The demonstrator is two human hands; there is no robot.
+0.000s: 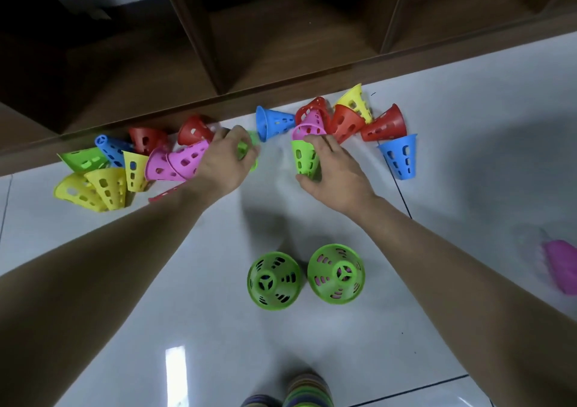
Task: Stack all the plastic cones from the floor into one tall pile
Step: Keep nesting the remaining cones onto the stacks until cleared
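Several perforated plastic cones in red, blue, yellow, pink and green lie scattered on the white floor along a wooden shelf. My left hand [224,160] is closed around a green cone [249,152], mostly hidden by the fingers. Gripped in my right hand [331,172] is another green cone [303,158] standing wide end up, with a pink cone [309,129] just behind it. Nearer to me, two green cones [274,280] [336,273] stand wide end down side by side; pink shows through the holes of the right one.
The dark wooden shelf unit [281,47] runs along the far edge of the floor. A pink object [560,266] lies blurred at the right edge. A striped multicoloured thing [307,389] shows at the bottom edge. Bare tile lies between my arms.
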